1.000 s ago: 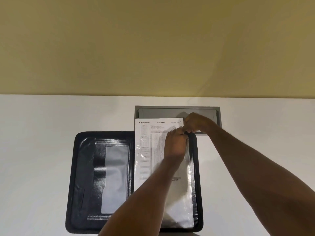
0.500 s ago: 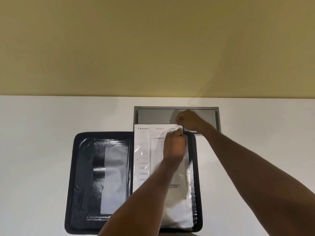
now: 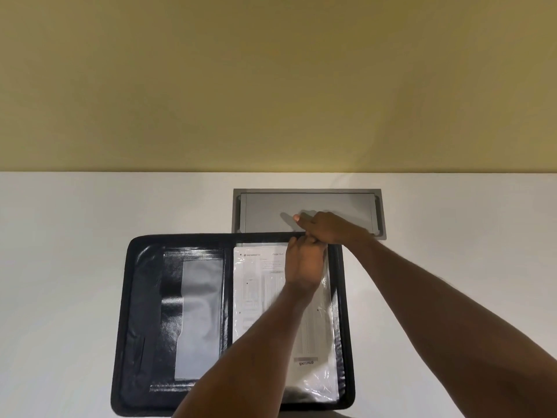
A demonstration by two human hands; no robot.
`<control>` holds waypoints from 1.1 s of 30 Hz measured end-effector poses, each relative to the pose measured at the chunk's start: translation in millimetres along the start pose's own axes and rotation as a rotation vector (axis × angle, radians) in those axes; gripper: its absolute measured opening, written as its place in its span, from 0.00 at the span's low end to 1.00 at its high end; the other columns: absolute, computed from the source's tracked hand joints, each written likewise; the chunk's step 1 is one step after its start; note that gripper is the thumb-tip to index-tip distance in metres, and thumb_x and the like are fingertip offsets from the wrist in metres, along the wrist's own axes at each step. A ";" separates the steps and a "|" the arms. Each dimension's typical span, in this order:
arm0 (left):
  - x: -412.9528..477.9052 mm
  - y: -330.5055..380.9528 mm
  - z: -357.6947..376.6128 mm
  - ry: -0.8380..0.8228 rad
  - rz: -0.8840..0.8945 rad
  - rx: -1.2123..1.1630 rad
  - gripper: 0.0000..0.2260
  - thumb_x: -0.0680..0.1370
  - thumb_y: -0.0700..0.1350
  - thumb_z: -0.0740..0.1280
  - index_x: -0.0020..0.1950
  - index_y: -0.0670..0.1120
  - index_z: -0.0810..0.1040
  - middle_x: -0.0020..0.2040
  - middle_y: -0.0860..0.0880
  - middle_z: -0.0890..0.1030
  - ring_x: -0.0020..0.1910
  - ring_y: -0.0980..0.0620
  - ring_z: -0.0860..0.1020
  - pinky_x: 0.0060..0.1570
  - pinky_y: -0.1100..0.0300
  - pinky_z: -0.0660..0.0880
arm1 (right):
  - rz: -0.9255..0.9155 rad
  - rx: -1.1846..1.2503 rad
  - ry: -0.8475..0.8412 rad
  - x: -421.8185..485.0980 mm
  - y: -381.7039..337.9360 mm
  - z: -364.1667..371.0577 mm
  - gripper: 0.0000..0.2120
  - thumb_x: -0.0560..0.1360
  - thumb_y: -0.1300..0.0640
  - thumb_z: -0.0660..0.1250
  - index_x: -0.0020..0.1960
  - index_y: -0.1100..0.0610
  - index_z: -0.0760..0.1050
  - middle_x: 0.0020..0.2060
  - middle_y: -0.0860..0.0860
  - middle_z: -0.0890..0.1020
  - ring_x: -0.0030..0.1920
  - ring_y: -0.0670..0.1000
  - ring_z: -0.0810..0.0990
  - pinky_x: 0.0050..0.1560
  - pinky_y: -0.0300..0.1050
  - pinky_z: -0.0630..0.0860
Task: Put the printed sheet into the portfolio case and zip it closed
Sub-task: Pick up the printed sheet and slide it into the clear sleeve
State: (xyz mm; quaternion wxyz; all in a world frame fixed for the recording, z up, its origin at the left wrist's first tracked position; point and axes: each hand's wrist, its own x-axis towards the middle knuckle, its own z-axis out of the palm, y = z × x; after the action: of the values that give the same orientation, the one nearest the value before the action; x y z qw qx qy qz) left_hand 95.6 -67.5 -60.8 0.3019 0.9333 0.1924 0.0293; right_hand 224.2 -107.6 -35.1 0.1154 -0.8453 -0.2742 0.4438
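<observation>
The printed sheet, whose top edge was projecting above the portfolio case a second ago, is now contained wholly within the clear sleeve in the case's right half, at lower centre of the frame. Insertion is judged nearly done; the case is still lying open and unzipped. The hands are pressed together at the sheet's upper right. The left hand is curled over the sheet's top and the right hand at the case's upper rim. What is pinched cannot be told.
</observation>
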 end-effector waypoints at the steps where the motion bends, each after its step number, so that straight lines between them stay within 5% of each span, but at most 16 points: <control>1: 0.6 -0.7 0.3 0.000 0.003 0.002 0.03 0.76 0.39 0.75 0.46 0.46 0.85 0.39 0.48 0.86 0.39 0.47 0.84 0.47 0.51 0.83 | 0.024 0.029 -0.002 -0.3 -0.4 1.4 0.30 0.82 0.33 0.46 0.50 0.53 0.77 0.44 0.55 0.81 0.44 0.52 0.79 0.52 0.46 0.71; 5: 3.3 -1.9 -0.2 0.002 0.013 -0.020 0.06 0.71 0.35 0.79 0.41 0.43 0.85 0.34 0.46 0.85 0.33 0.45 0.84 0.40 0.53 0.84 | 0.044 0.036 -0.050 1.6 0.9 4.7 0.34 0.81 0.31 0.46 0.62 0.56 0.78 0.46 0.52 0.78 0.46 0.52 0.78 0.54 0.46 0.72; 9: 3.2 -6.4 6.5 0.053 0.049 -0.043 0.03 0.74 0.37 0.78 0.46 0.42 0.86 0.39 0.44 0.87 0.36 0.43 0.85 0.41 0.50 0.85 | 0.032 -0.023 -0.106 0.6 0.1 1.3 0.30 0.81 0.31 0.48 0.43 0.52 0.76 0.40 0.48 0.81 0.43 0.49 0.80 0.53 0.45 0.71; 14: -9.8 -21.4 -8.4 0.040 0.217 0.014 0.09 0.82 0.48 0.66 0.57 0.49 0.85 0.53 0.49 0.87 0.50 0.48 0.84 0.55 0.51 0.79 | 0.040 0.037 -0.161 -5.7 2.6 -0.9 0.34 0.80 0.30 0.48 0.64 0.54 0.78 0.61 0.53 0.82 0.57 0.53 0.79 0.64 0.50 0.71; 16: -16.9 -41.2 -23.8 0.047 0.226 0.056 0.12 0.82 0.49 0.62 0.57 0.51 0.84 0.55 0.50 0.85 0.53 0.49 0.82 0.56 0.52 0.77 | 0.031 -0.011 -0.153 -8.0 2.8 -0.5 0.32 0.81 0.32 0.52 0.52 0.57 0.82 0.49 0.53 0.85 0.49 0.53 0.82 0.56 0.48 0.75; 19: -17.0 -81.9 -53.1 -0.032 0.185 0.146 0.12 0.82 0.47 0.64 0.64 0.52 0.82 0.64 0.50 0.82 0.63 0.48 0.78 0.63 0.48 0.73 | 0.012 -0.168 -0.083 -14.5 3.7 3.0 0.23 0.81 0.38 0.61 0.35 0.52 0.76 0.32 0.45 0.77 0.37 0.48 0.78 0.46 0.44 0.73; 23: -13.0 -128.7 -87.5 -0.152 0.195 0.241 0.13 0.83 0.47 0.65 0.67 0.53 0.79 0.67 0.51 0.81 0.66 0.49 0.77 0.67 0.48 0.70 | -0.026 -0.370 -0.022 -32.5 2.9 7.0 0.22 0.78 0.46 0.67 0.29 0.49 0.64 0.29 0.44 0.69 0.42 0.50 0.75 0.59 0.51 0.77; 26: -12.5 -147.1 -102.8 -0.186 0.205 0.282 0.13 0.82 0.46 0.68 0.66 0.51 0.80 0.66 0.50 0.81 0.65 0.47 0.79 0.64 0.47 0.71 | 0.042 -0.466 0.072 -42.4 6.8 13.0 0.16 0.76 0.48 0.69 0.34 0.53 0.71 0.35 0.47 0.74 0.47 0.53 0.80 0.59 0.50 0.77; 29: -10.6 -153.1 -110.6 -0.215 0.206 0.301 0.10 0.83 0.48 0.67 0.64 0.52 0.82 0.61 0.51 0.83 0.60 0.47 0.80 0.63 0.48 0.70 | 0.070 -0.436 0.163 -48.9 9.2 17.9 0.14 0.76 0.48 0.71 0.55 0.57 0.80 0.50 0.52 0.82 0.55 0.54 0.82 0.61 0.49 0.75; 33: -3.7 -152.2 -115.9 -0.283 0.217 0.295 0.10 0.83 0.51 0.67 0.61 0.53 0.83 0.61 0.51 0.82 0.61 0.47 0.78 0.62 0.49 0.69 | 0.066 -0.371 0.195 -55.7 8.6 19.5 0.07 0.78 0.52 0.70 0.50 0.56 0.80 0.49 0.54 0.80 0.55 0.55 0.81 0.61 0.50 0.76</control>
State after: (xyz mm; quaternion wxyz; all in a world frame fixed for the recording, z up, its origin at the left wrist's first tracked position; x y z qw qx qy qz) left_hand 20.4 108.2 -53.5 0.1812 0.9773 0.0491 -0.0980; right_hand 186.1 -147.1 -11.9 -0.0306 -0.8995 -0.3111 0.3053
